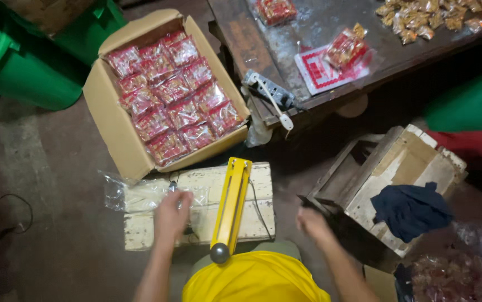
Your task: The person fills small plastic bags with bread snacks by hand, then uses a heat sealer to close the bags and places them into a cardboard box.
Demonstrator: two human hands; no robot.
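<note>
Dim concrete floor point(56, 184) lay under a white wooden block point(201, 190) carrying a yellow heat sealer point(231, 207). The left hand point(172, 212) rested on clear plastic bags point(140, 193) beside the sealer, fingers curled onto them. The right hand point(311, 222) hung loosely closed, empty. Bagging seemed under way; next a bag wanted separating. A carton of red packets point(168, 92) stood beyond.
</note>
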